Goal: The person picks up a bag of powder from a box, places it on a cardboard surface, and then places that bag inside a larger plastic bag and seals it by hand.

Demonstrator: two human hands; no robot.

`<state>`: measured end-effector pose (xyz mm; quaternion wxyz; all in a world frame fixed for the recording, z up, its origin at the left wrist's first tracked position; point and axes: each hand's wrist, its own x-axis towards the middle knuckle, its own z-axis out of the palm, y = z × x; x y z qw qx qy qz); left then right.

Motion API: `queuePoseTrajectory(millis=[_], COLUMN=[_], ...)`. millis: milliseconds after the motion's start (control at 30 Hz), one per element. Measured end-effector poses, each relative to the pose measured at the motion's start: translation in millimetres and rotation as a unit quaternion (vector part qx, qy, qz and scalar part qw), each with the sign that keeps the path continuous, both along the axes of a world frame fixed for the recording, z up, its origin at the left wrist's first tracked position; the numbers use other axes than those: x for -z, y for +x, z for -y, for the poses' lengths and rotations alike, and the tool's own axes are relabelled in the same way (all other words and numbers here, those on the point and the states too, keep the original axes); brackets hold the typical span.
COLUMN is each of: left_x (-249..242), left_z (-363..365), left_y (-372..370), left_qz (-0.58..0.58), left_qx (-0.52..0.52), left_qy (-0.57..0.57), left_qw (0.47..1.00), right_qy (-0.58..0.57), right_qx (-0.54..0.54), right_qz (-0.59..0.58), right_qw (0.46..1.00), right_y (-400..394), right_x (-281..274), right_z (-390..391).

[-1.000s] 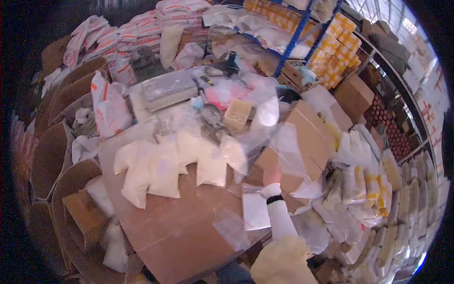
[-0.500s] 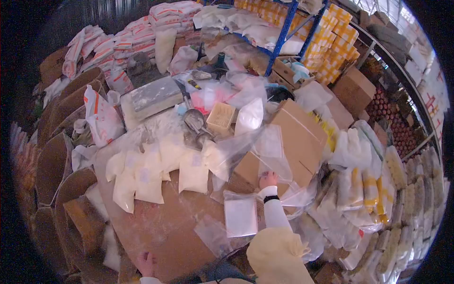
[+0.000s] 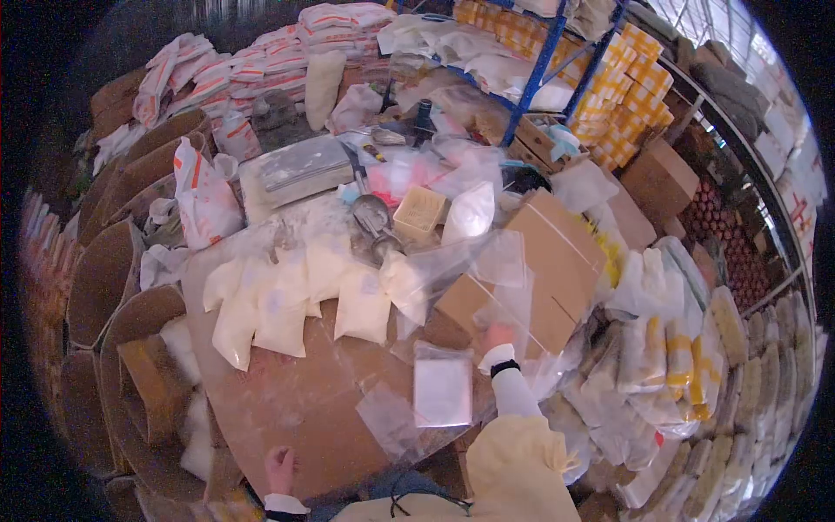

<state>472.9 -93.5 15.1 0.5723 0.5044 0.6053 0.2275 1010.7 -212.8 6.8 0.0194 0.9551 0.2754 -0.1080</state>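
At the right of the table, my right hand [image 3: 497, 336] is closed on a clear plastic bag [image 3: 513, 300], beside a brown cardboard box [image 3: 557, 261]. Its fingertips are partly blurred. Just below that hand lies a stack of flat clear bags [image 3: 443, 391]. My left hand [image 3: 280, 470] hovers near the table's front edge, loosely curled with the thumb apart and nothing visible in it. Several filled bags of pale powder [image 3: 363, 303] lie in a row across the table [image 3: 322, 426]. One more clear bag [image 3: 389, 422] lies flat near the front edge.
Behind the powder bags are a metal scoop [image 3: 372, 213], a cream basket [image 3: 420, 213], an upright white bag [image 3: 470, 211] and a dusty grey box [image 3: 296, 172]. Open brown drums [image 3: 104, 283] stand at the left. Packed plastic bags [image 3: 648, 348] are heaped at the right.
My left hand has come up and slightly right over the table. My right hand has shifted a little down, still at the clear plastic. The whole view has shifted slightly.
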Motion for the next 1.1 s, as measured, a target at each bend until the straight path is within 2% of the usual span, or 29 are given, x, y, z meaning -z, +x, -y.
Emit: queuePoseTrajectory(millis=[67, 167, 267, 367, 400, 433, 467, 500, 533, 567, 633, 700, 733, 833, 900, 933, 1000, 1033, 1100], left_x=[13.3, -11.1, 14.4, -7.8, -13.9, -19.6, -24.8, -27.9, -30.3, -36.0, -77.3, -120.5, -133.6, -153.2, -153.1, -151.1, -148.0, -152.5, -164.1], left_z=[3.3, 6.6, 9.2, 18.0, 18.9, 19.3, 20.5, 20.9, 20.1, 19.5, 18.6, 22.7, 25.2, 27.5, 25.0, 26.0, 28.3, 29.9, 31.4], left_y=[-5.3, 10.2, 3.6, 9.7, 12.8, 17.5, 24.3, 33.6, 44.9, 57.3, 90.5, 121.4, 128.7, 125.7, 117.2, 112.7, 105.0, 103.6, 100.2], left_qz=[0.009, 0.000, 0.030, 0.036, 0.028, 0.023, 0.018, 0.028, 0.039, 0.048, 0.077, 0.162, 0.133, 0.033, -0.030, -0.032, -0.030, -0.037, -0.049], left_qx=[0.015, 0.049, 0.047, 0.043, 0.075, 0.105, 0.133, 0.146, 0.159, 0.170, 0.154, 0.148, 0.153, 0.166, 0.198, 0.205, 0.221, 0.216, 0.209], left_qy=[0.011, -0.024, -0.019, -0.026, -0.029, -0.032, -0.035, 0.002, 0.039, 0.076, 0.043, 0.045, 0.091, 0.240, 0.351, 0.313, 0.234, 0.241, 0.255], left_qw=[1.000, 0.999, 0.998, 0.998, 0.996, 0.994, 0.990, 0.989, 0.986, 0.981, 0.984, 0.975, 0.975, 0.956, 0.915, 0.927, 0.946, 0.945, 0.943], right_qy=[0.064, 0.082, 0.077, 0.077, 0.183, 0.288, 0.343, 0.401, 0.395, 0.435, 0.409, 0.445, 0.449, 0.467, 0.442, 0.432, 0.416, 0.409, 0.417], right_qx=[-0.056, -0.034, -0.062, -0.007, -0.023, -0.040, -0.066, -0.015, -0.077, -0.095, -0.026, 0.068, 0.110, 0.096, 0.093, 0.094, 0.060, 0.043, 0.027], right_qz=[0.175, 0.072, 0.109, -0.003, -0.013, -0.020, -0.087, -0.180, -0.258, -0.362, -0.566, -0.667, -0.714, -0.741, -0.752, -0.755, -0.718, -0.695, -0.710], right_qw=[0.981, 0.993, 0.989, 0.997, 0.983, 0.957, 0.933, 0.898, 0.878, 0.819, 0.715, 0.594, 0.526, 0.474, 0.480, 0.484, 0.556, 0.590, 0.567], right_y=[-27.8, -41.1, -17.5, -28.8, -44.8, -63.3, -76.9, -123.8, -139.9, -181.7, -237.9, -271.7, -287.0, -296.3, -292.9, -292.1, -296.6, -299.4, -305.0], right_x=[9.2, 0.7, 61.3, 45.7, 33.9, 26.4, 46.3, -6.9, 30.6, -14.4, -23.2, -55.2, -70.1, -104.6, -109.6, -111.6, -122.5, -128.5, -139.0], right_z=[1.0, -5.9, 0.6, -7.6, -13.3, -22.1, -27.2, -41.4, -50.8, -51.1, -53.6, -46.9, -49.3, -48.9, -47.2, -47.0, -50.0, -51.2, -52.2])
